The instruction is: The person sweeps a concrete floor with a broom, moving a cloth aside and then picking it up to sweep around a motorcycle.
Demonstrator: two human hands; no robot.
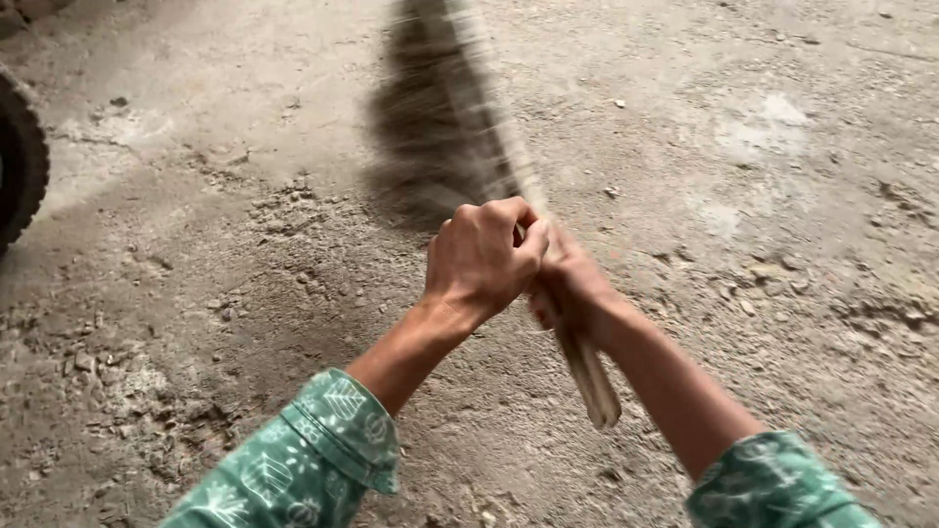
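Both my hands grip a bundled stick broom in the middle of the view. My left hand closes around the shaft higher up. My right hand holds it just below, partly behind the left. The broom's pale butt end sticks out toward me under my hands. Its bristle end is blurred with motion and points away, over the dusty concrete floor. Green patterned sleeves cover both forearms.
A black tyre shows at the left edge. Loose grit and small stones lie scattered on the floor, thicker to the left and lower left. A few pebbles lie to the right.
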